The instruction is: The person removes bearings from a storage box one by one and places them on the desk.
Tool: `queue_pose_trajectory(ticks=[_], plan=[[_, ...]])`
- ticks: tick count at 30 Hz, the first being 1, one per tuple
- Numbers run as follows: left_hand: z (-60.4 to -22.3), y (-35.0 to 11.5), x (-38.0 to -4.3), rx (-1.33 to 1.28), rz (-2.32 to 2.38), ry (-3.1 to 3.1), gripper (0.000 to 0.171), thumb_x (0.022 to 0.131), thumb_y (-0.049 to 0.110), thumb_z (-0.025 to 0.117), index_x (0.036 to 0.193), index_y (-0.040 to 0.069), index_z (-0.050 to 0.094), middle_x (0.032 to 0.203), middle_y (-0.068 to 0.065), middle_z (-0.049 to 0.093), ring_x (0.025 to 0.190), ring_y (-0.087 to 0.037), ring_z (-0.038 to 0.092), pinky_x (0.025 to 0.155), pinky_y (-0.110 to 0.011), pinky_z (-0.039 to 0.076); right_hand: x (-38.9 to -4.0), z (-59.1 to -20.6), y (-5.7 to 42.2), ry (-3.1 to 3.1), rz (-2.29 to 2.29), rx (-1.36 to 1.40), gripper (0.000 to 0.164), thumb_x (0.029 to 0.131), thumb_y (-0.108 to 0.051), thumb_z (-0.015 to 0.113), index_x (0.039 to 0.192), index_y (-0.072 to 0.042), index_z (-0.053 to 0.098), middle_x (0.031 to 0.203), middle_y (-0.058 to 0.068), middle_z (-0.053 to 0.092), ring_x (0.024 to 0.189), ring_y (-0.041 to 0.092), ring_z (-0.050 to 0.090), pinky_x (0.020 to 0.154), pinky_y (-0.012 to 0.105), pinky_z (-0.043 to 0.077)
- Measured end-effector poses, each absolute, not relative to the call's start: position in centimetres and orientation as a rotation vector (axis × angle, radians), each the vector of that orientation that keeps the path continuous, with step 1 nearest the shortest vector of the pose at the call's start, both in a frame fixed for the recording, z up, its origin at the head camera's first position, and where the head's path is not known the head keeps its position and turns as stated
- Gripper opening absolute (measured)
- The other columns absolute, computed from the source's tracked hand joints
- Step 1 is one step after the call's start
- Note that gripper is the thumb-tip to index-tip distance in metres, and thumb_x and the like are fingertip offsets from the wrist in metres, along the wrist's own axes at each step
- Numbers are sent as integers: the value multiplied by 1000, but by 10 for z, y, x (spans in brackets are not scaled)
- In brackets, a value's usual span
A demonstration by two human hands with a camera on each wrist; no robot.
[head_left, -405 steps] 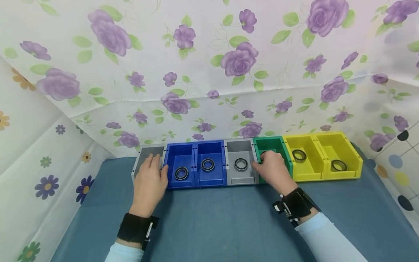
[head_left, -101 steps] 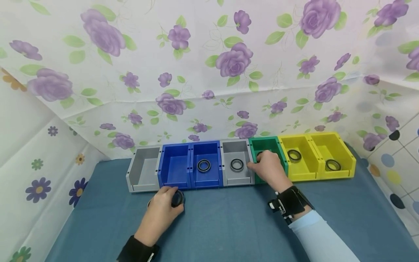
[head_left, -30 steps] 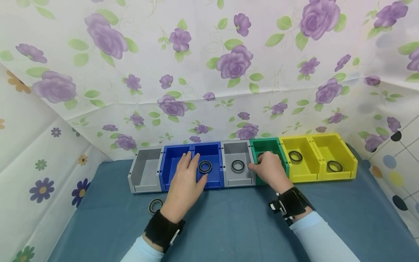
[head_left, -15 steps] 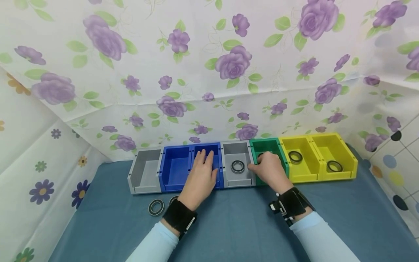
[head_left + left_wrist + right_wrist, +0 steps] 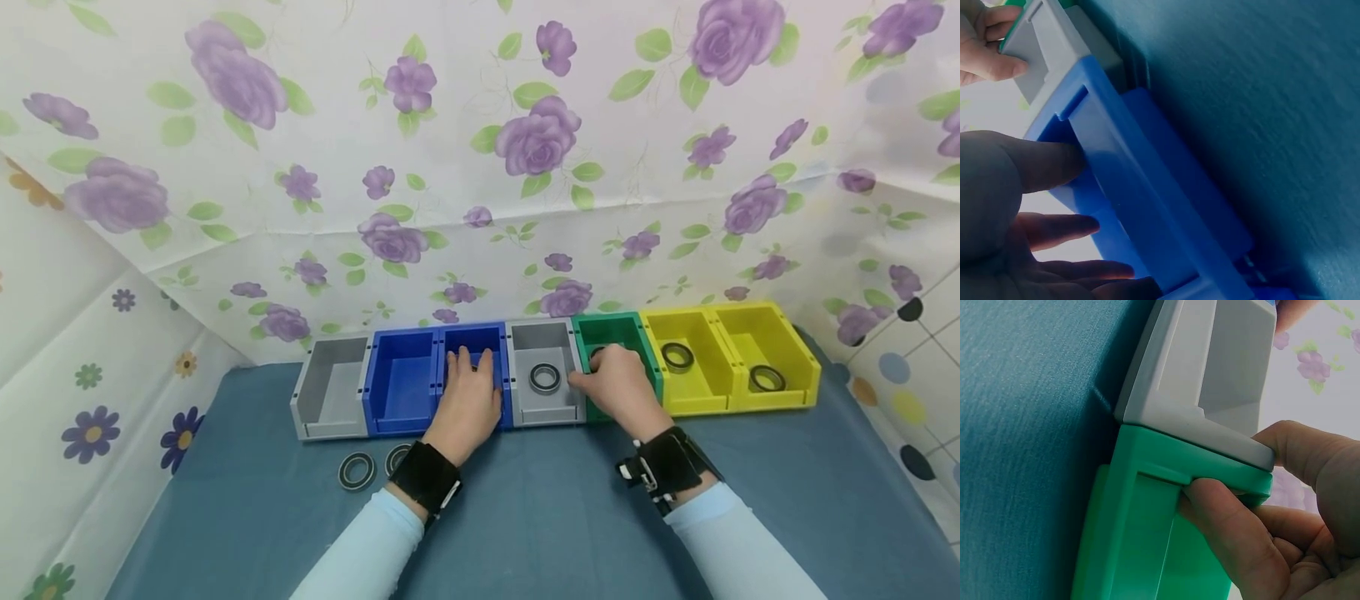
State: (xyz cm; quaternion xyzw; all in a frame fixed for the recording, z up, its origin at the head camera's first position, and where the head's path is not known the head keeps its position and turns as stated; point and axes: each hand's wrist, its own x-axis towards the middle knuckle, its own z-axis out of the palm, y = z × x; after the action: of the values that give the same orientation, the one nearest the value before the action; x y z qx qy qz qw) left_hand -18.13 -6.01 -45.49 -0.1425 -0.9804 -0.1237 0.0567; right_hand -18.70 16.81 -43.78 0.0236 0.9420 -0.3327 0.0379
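Left of the middle grey bin (image 5: 542, 335), a bearing (image 5: 474, 368) is lying beneath the left hand's (image 5: 467, 405) parted, seemingly empty fingers; the right hand (image 5: 626, 385) is pinching that bin's wall.

From afar, I could hardly see the green bin (image 5: 615, 331)'s bearing (image 5: 596, 356) behind the right hand (image 5: 624, 385), or the right blue bin (image 5: 474, 336)'s behind the left hand (image 5: 467, 408). A black strap (image 5: 426, 477) half hid a third bearing (image 5: 389, 461).

I count seven storage bins (image 5: 403, 375) around the hands: two grey, two blue, one green, two yellow. Five ball bearings (image 5: 342, 472) show clearly: two left of the left hand (image 5: 468, 407), one between it and the right hand (image 5: 621, 383), two farther right.
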Motion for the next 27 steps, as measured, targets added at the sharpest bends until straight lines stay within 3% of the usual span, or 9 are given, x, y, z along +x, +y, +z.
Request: queue_pose_trajectory(ticks=[13,19,27], plan=[[-459,-57,-187,-315,-477,-3116,62,87,24,62,139,2,37,136,-36,30,124,-51,29,92,-48,36,-187,-438,168,2901,-1016,63,48,82,-35,67,53,-14,34,52,-4,20,41,12,23,42,26,20],[-460,-56,-190,-318,-434,-3161,59,88,23,60,139,3,38,133,-33,35,123,-48,34,94,-48,35,-187,-437,168,2893,-1013,66,48,82,-35,66,53,-14,34,52,-4,20,41,12,24,42,26,21],[-459,-54,-192,-364,-280,-3219,50,84,26,68,127,6,54,122,-25,48,106,-41,47,84,-47,44,-187,-439,168,2887,-1020,77,48,82,-35,66,54,-14,34,52,-3,20,42,13,25,42,26,21]])
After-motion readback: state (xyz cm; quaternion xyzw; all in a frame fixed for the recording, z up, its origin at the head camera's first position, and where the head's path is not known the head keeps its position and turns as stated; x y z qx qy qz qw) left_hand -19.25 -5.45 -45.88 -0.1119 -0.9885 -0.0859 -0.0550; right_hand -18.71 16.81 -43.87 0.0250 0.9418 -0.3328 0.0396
